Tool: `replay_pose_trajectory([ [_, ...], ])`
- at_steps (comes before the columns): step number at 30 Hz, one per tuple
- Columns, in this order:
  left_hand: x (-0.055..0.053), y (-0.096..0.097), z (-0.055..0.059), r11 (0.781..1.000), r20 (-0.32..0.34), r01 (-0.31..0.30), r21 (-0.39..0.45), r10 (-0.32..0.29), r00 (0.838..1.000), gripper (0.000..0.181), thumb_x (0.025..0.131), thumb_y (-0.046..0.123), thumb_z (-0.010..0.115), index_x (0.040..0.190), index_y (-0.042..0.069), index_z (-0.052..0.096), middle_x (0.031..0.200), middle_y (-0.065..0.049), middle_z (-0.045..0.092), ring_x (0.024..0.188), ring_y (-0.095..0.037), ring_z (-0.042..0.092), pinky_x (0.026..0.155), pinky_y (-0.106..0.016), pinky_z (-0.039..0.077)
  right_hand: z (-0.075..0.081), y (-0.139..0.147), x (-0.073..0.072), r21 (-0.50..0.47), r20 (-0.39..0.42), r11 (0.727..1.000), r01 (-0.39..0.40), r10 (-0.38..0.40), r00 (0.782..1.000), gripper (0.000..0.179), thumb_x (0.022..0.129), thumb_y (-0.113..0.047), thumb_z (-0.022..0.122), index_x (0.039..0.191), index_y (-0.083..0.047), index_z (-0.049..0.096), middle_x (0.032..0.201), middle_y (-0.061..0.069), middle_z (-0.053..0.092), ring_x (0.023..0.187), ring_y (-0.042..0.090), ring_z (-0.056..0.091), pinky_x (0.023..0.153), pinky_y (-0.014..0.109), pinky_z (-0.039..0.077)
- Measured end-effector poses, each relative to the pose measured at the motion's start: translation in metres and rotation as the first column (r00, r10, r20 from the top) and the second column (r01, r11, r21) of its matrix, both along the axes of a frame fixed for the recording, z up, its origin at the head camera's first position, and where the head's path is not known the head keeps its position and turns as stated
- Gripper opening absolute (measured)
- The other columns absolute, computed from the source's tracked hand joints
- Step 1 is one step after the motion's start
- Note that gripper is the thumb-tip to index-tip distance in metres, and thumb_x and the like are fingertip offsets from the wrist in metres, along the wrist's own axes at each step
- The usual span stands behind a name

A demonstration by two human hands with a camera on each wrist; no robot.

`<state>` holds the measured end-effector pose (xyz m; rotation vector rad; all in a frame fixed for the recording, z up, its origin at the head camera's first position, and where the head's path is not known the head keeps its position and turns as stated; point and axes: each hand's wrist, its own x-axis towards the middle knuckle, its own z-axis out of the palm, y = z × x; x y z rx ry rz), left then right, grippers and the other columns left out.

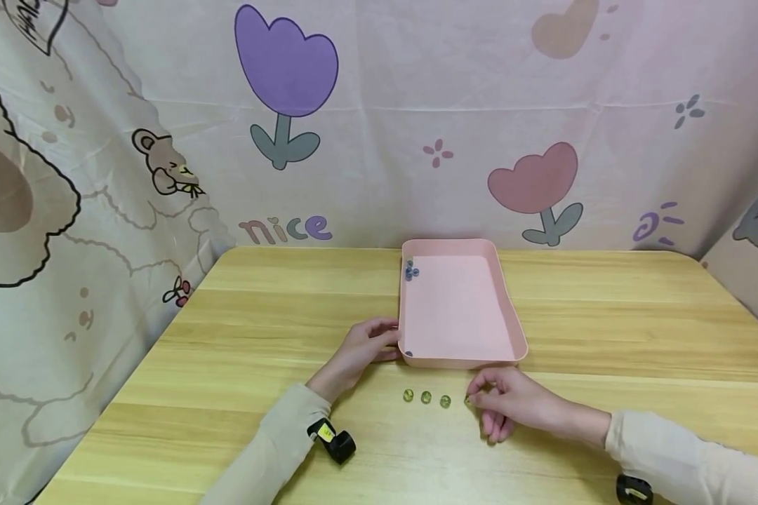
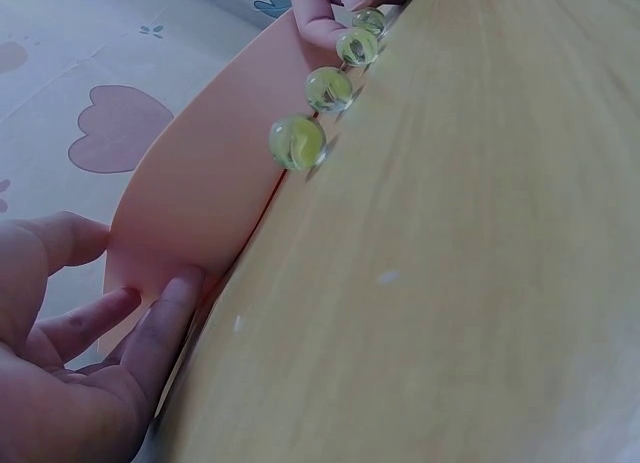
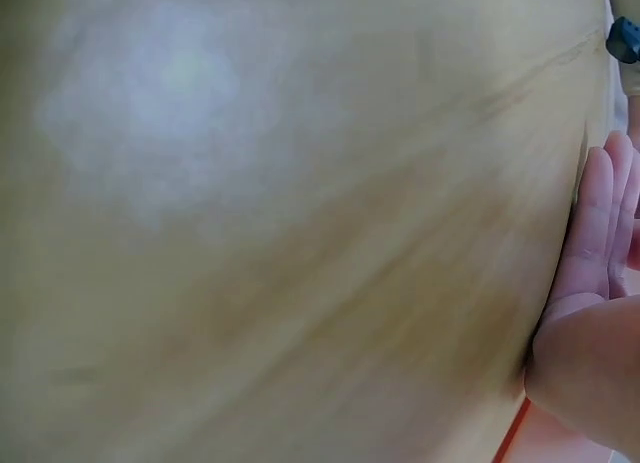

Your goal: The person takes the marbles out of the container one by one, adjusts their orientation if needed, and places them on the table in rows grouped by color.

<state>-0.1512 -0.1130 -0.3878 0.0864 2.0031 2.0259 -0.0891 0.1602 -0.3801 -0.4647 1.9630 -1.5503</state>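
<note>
- At the far left hangs a printed cloth (image 1: 114, 308), covered in cartoon outlines, a small bear and cherries; it reaches across the back, where a purple tulip, the word "nice" and a pink tulip show.
- Just right of its left part begins a wood-grain table (image 1: 638, 315), which runs nearly to the right edge of the head view.
- A cream left sleeve (image 1: 259, 449) comes in from below, a black wrist camera (image 1: 337, 445) at its cuff.
- The left hand (image 1: 358, 354) is at the tray's near left corner — its fingers extended and touching the outer wall, not clenched.
- The pink tray (image 1: 464, 301) lies on the table, its long sides running away from the person. A cluster of blue marbles (image 1: 410, 271) sits by its left wall toward the far end; a single blue marble (image 1: 408, 354) is in the near left corner.
- In front of the tray, three clear marbles with yellow-green swirls (image 1: 426, 398) stand in a spaced row on the table.
- The right hand (image 1: 518, 400) pinches a fourth swirled marble (image 2: 368, 21) between thumb and finger — at the row's right end.
- Farther right come the cream right sleeve (image 1: 682, 445) and a second black wrist camera (image 1: 634, 489).
</note>
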Motion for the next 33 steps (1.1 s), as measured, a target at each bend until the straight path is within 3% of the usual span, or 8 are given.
replay_pose_trajectory([
  [33,0.0016,-0.0002,0.0013,1.000,0.002,0.002,-0.006,-0.002,1.000,0.038,0.095,0.007,0.060,0.128,-0.011,0.052,0.121,-0.021,0.057,0.100,-0.024,0.062,0.086,-0.032,0.057,-0.0004,-0.0049,0.0007,0.075,0.019,0.995,0.059,-0.061,0.998,0.016,0.096,-0.011,0.055,0.102,0.002,0.060,0.063,0.015,0.064,0.048,0.018,0.063,0.048,0.035,0.059],
])
